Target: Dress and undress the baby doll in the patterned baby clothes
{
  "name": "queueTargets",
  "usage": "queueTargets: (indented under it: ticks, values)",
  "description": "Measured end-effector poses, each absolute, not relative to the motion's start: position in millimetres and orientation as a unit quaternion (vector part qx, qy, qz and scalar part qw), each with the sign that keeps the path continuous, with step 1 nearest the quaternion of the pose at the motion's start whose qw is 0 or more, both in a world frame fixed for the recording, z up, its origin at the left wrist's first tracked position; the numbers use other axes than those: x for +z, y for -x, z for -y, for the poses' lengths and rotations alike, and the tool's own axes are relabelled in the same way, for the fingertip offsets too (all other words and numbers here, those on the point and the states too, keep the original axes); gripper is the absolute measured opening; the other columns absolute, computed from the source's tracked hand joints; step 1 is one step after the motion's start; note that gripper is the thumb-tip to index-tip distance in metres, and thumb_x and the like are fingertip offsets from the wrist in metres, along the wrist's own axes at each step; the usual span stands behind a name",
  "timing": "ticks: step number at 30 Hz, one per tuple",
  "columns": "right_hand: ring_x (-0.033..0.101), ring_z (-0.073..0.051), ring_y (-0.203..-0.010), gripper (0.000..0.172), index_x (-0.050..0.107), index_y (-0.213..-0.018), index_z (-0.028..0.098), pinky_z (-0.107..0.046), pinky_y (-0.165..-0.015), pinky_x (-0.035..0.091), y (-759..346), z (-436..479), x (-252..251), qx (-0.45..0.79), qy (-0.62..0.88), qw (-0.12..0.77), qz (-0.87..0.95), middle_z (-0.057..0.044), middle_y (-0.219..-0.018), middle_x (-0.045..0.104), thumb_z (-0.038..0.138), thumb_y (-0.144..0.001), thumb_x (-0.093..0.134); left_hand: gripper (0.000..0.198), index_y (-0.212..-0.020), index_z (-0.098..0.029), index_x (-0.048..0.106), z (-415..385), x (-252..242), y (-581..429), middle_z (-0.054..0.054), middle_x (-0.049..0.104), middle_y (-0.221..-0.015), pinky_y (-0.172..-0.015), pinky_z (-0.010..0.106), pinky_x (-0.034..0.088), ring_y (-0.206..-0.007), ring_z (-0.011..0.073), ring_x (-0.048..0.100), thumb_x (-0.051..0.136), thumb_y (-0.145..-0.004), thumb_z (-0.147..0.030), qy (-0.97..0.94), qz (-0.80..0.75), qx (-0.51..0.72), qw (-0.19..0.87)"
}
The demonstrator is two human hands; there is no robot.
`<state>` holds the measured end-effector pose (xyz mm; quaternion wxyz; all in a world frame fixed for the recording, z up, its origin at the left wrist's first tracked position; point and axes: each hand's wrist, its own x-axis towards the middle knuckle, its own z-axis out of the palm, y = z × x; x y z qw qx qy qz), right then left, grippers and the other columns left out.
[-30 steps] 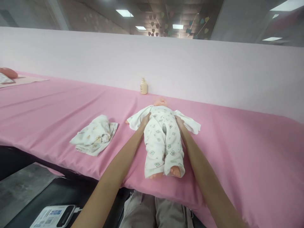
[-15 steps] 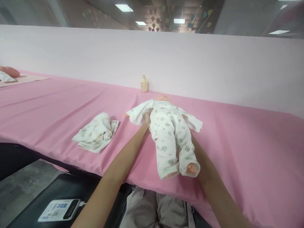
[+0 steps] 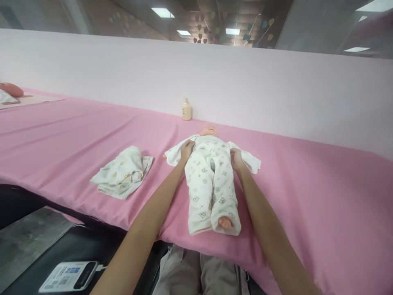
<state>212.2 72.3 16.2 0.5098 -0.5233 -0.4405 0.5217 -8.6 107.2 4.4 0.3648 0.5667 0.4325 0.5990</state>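
Note:
A baby doll (image 3: 211, 180) in a white printed sleepsuit lies on its back on the pink-covered table (image 3: 307, 196), feet toward me, head (image 3: 208, 130) at the far end. My left hand (image 3: 186, 150) grips the suit at the doll's left side near the waist. My right hand (image 3: 236, 157) grips the other side. Both hands have fingers curled into the fabric. One bare foot (image 3: 225, 223) pokes out of a trouser leg near the table's front edge.
A folded printed cloth (image 3: 123, 174) lies to the left of the doll. A small cream bottle (image 3: 186, 110) stands by the pale back wall. A phone-like device (image 3: 69, 276) rests on a dark surface below left. Another doll lies at the far left.
Half a second ago the doll's legs were lifted and swung right; now it lies flat and straight again. Both hands stay at its waist.

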Motion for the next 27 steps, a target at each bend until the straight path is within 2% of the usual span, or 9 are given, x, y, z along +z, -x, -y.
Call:
queueTargets:
  ticks: [4,6,10,14,16,18,22,24,27]
  values:
    - [0.05,-0.016,-0.066,0.012,0.048,-0.059,0.019,-0.029,-0.066,0.043,-230,-75,34,0.489,0.521,0.454,0.533,-0.002,-0.063,0.053,0.03,-0.063,0.053,0.017,-0.071,-0.018,0.058,-113,13,26,0.003,0.057,-0.087,-0.087,0.031,0.037,-0.09,0.0176,0.05,0.051,-0.08,-0.031,-0.664,-0.471,0.555,0.169]
    - [0.052,-0.016,-0.075,0.008,0.055,-0.06,0.018,-0.029,-0.074,0.043,-239,-84,43,0.389,0.552,0.446,0.587,-0.003,-0.075,0.058,0.026,-0.062,0.056,0.019,-0.074,-0.019,0.061,-121,14,35,0.004,0.059,-0.1,-0.095,0.034,0.035,-0.101,0.0198,0.051,0.051,-0.081,-0.033,-0.712,-0.486,0.496,0.108]
    - [0.052,-0.018,-0.097,0.008,0.06,-0.066,0.017,-0.032,-0.091,0.037,-248,-113,40,0.137,0.596,0.413,0.675,-0.006,-0.1,0.059,0.022,-0.069,0.054,0.022,-0.075,-0.019,0.062,-139,13,39,0.006,0.059,-0.109,-0.092,0.034,0.04,-0.099,0.0201,0.055,0.048,-0.083,-0.034,-0.721,-0.542,0.417,0.112]
    - [0.052,-0.018,-0.088,0.015,0.056,-0.077,0.018,-0.032,-0.083,0.039,-241,-135,13,0.073,0.646,0.362,0.668,-0.006,-0.089,0.06,0.026,-0.081,0.044,0.025,-0.078,-0.019,0.062,-145,16,28,0.007,0.061,-0.104,-0.086,0.033,0.043,-0.093,0.0212,0.058,0.044,-0.085,-0.035,-0.673,-0.622,0.391,0.086]
    - [0.052,-0.018,-0.081,0.02,0.054,-0.083,0.018,-0.031,-0.076,0.039,-234,-138,3,0.044,0.679,0.343,0.648,-0.006,-0.087,0.06,0.029,-0.086,0.038,0.026,-0.08,-0.019,0.062,-144,20,24,0.008,0.061,-0.104,-0.086,0.032,0.043,-0.095,0.0215,0.059,0.045,-0.084,-0.038,-0.659,-0.639,0.387,0.087]
    - [0.052,-0.019,-0.08,0.024,0.054,-0.088,0.017,-0.031,-0.073,0.039,-229,-138,2,0.029,0.697,0.334,0.634,-0.007,-0.089,0.06,0.032,-0.088,0.035,0.032,-0.093,-0.018,0.062,-142,24,24,0.01,0.059,-0.11,-0.087,0.033,0.043,-0.1,0.0232,0.058,0.048,-0.083,-0.045,-0.646,-0.658,0.376,0.094]
    - [0.055,-0.021,-0.095,0.033,0.053,-0.105,0.015,-0.03,-0.078,0.04,-235,-132,18,0.076,0.714,0.343,0.606,-0.012,-0.108,0.061,0.039,-0.084,0.045,0.065,-0.124,-0.014,0.047,-140,35,44,0.018,0.054,-0.123,-0.088,0.037,0.042,-0.112,0.0312,0.054,0.051,-0.078,-0.058,-0.61,-0.724,0.287,0.145]
    - [0.055,-0.023,-0.1,0.044,0.052,-0.113,0.013,-0.031,-0.079,0.04,-247,-125,31,0.119,0.744,0.318,0.575,-0.014,-0.114,0.06,0.045,-0.083,0.045,0.063,-0.123,-0.013,0.049,-137,46,59,0.018,0.054,-0.125,-0.087,0.035,0.043,-0.114,0.0308,0.053,0.056,-0.076,-0.054,-0.615,-0.722,0.242,0.201]
    - [0.059,-0.023,-0.092,0.042,0.06,-0.103,0.013,-0.031,-0.073,0.041,-267,-110,47,0.173,0.772,0.229,0.567,-0.014,-0.103,0.065,0.047,-0.082,0.046,0.059,-0.123,-0.016,0.051,-129,74,73,0.015,0.054,-0.127,-0.08,0.029,0.047,-0.108,0.0259,0.057,0.066,-0.072,-0.042,-0.612,-0.672,0.272,0.316]
